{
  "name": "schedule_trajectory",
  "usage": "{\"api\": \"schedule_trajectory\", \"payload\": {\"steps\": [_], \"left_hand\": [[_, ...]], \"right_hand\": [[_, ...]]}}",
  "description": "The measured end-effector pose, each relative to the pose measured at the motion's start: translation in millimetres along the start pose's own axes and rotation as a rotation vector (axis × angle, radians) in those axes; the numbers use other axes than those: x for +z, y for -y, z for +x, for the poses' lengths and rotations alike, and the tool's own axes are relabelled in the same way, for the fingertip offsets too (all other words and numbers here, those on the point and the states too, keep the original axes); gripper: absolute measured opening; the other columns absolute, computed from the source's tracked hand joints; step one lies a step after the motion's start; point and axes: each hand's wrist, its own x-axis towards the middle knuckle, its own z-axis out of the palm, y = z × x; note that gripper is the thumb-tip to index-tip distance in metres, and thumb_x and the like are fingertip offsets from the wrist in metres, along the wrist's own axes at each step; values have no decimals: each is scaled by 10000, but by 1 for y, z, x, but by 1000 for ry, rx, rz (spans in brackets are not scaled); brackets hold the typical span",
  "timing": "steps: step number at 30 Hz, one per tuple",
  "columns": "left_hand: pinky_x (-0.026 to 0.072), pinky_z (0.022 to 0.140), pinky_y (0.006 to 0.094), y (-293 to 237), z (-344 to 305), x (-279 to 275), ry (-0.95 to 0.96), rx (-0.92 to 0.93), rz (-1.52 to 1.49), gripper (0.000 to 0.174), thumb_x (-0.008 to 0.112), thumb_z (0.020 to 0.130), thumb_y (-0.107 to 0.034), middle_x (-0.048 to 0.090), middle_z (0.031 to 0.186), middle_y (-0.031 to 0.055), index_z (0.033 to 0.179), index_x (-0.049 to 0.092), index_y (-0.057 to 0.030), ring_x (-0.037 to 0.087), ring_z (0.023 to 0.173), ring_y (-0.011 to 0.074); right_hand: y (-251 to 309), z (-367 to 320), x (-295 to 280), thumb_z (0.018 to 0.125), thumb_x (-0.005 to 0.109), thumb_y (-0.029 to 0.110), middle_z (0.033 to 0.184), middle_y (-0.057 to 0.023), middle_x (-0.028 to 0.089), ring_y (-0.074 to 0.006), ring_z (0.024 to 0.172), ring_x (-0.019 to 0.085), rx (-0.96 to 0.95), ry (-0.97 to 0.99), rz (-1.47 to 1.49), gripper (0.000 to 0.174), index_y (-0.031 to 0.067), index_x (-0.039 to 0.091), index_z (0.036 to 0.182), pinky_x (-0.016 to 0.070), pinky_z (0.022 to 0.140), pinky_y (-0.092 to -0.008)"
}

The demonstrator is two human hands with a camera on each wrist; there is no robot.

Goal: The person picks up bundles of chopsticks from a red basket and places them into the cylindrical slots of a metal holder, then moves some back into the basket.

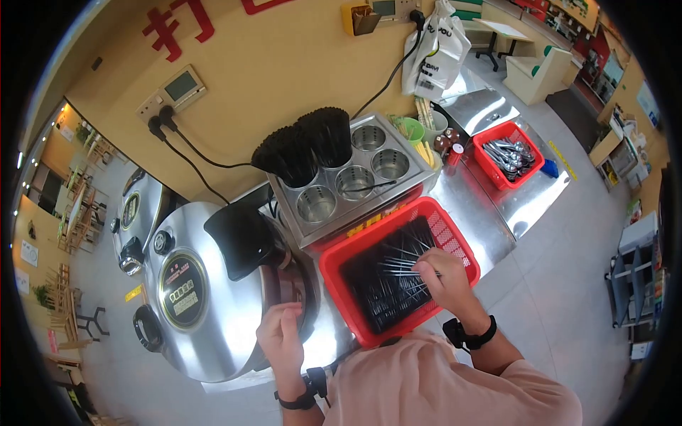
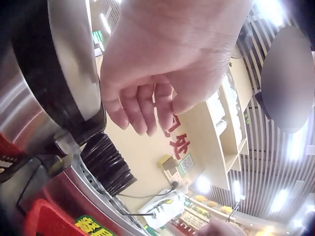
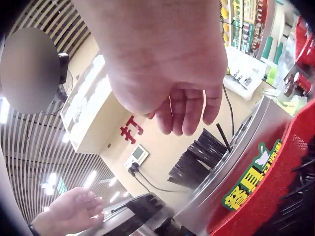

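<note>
My right hand is over the right side of a red plastic basket, which holds many black chopsticks with silvery ends. Several silvery ends fan out beside its fingertips in the head view. In the right wrist view the fingers hang loosely bent, and no chopstick shows in them. Left of the basket, my left hand hovers near a large steel cooker, its fingers loosely bent with nothing in them. Behind the basket stands a steel utensil holder, two of its cups packed with upright black chopsticks.
One stick lies across the holder's cups. On the right, a smaller red basket holds metal spoons. A green cup and a red-topped jar stand behind the steel counter. Power cords hang along the wall.
</note>
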Motion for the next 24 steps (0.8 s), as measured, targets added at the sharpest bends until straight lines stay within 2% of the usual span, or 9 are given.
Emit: {"api": "schedule_trajectory", "payload": {"steps": [6, 14, 21, 24], "left_hand": [[482, 755, 279, 1, 1, 5, 47, 4, -18, 233, 523, 961, -64, 702, 869, 116, 837, 668, 69, 633, 805, 161], [484, 749, 274, 1, 0, 4, 61, -11, -7, 221, 520, 962, -55, 700, 861, 107, 845, 662, 68, 632, 798, 156], [483, 750, 266, 3, 0, 1, 70, -25, -10, 216, 518, 967, -51, 699, 858, 103, 855, 659, 67, 631, 799, 150], [482, 751, 263, 5, 0, 2, 76, -21, -18, 214, 520, 970, -45, 700, 864, 101, 854, 661, 65, 632, 804, 148]], "right_hand": [[-4, -2, -5, 914, 617, 97, 779, -147, 644, -315, 716, 643, 20, -38, -46, 155, -27, 677, 844, 503, 656, -370], [-10, -3, -7, 941, 606, 160, 691, -165, 585, -339, 661, 603, 86, -6, -51, 246, -28, 640, 786, 455, 601, -398], [-9, -1, -5, 933, 612, 142, 702, -172, 583, -340, 663, 598, 69, -12, -38, 224, -29, 640, 791, 455, 610, -406], [-12, 1, -5, 913, 625, 109, 758, -175, 627, -344, 713, 630, 97, 39, -89, 157, -27, 662, 843, 487, 651, -404]]}}
